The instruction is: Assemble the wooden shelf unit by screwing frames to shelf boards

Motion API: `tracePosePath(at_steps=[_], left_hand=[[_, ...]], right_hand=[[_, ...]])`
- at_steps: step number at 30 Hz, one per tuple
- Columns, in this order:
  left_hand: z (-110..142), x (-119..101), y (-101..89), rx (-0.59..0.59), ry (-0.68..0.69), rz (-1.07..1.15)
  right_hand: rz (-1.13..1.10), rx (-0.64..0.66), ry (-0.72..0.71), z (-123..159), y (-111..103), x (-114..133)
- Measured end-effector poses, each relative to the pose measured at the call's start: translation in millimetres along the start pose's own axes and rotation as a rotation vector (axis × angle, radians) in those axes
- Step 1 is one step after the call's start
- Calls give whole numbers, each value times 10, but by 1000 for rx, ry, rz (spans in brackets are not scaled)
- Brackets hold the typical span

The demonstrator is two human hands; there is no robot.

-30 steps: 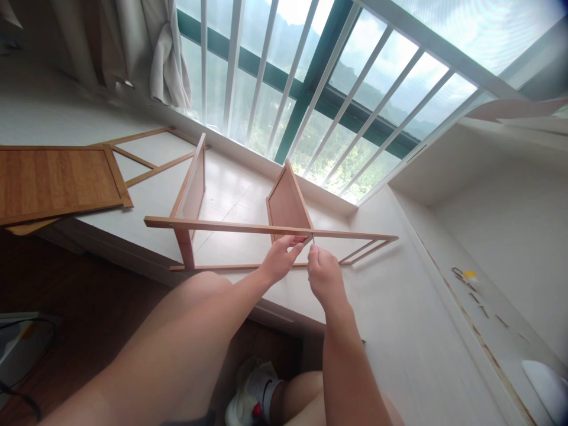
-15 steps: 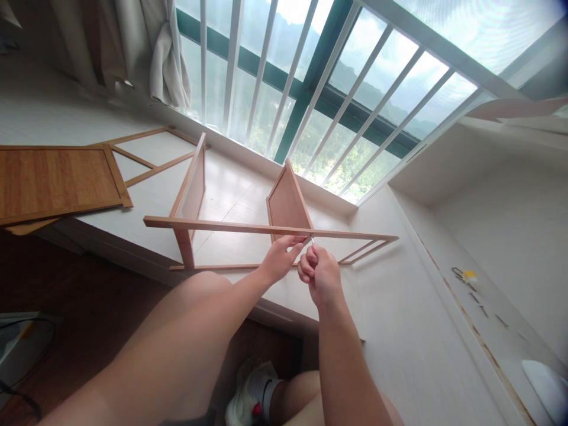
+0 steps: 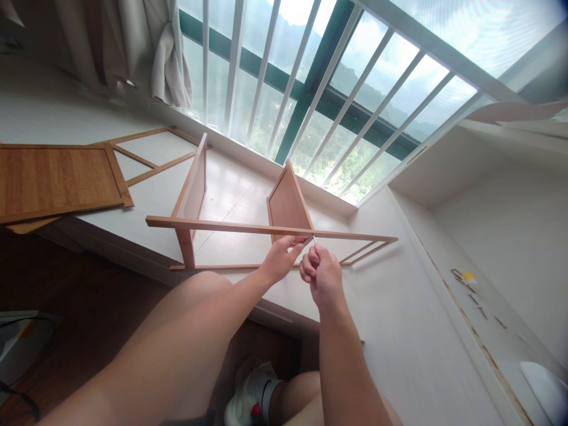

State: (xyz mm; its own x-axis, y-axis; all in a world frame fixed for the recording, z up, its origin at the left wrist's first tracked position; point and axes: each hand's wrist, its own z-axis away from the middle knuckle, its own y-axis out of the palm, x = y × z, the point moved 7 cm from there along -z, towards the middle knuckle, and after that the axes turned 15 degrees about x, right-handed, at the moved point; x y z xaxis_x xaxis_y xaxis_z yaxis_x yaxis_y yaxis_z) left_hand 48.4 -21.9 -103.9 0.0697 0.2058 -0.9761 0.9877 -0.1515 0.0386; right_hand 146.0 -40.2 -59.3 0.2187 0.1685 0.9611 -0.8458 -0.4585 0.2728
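A wooden rack frame (image 3: 231, 227) stands on the white ledge, with two panels set between its rails. My left hand (image 3: 280, 258) is closed around the near lower corner of the right wooden panel (image 3: 290, 201), just under the upper rail. Beside it, my right hand (image 3: 322, 272) is a fist around a thin metal tool (image 3: 315, 240). The tool's tip meets the rail where that panel joins it; its handle is hidden in my fingers, so its exact kind does not show. The left panel (image 3: 191, 177) spans the frame farther left.
On the left of the ledge lie a loose wooden panel (image 3: 62, 177) and a wooden side frame (image 3: 142, 171). A white-barred window (image 3: 306, 89) rises behind. Small metal parts (image 3: 477, 305) and a yellow item (image 3: 469, 277) rest on the right-hand shelf. My knees are below.
My right hand and the tool have shifted very slightly to the right. My left hand keeps its place on the panel, and the rack frame looks nearly the same.
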Motion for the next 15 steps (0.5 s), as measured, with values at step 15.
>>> tracePosePath(at_steps=[15], left_hand=[[-1, -18, -16, -9, -12, 4]], right_hand=[[343, -95, 37, -22, -141, 8]])
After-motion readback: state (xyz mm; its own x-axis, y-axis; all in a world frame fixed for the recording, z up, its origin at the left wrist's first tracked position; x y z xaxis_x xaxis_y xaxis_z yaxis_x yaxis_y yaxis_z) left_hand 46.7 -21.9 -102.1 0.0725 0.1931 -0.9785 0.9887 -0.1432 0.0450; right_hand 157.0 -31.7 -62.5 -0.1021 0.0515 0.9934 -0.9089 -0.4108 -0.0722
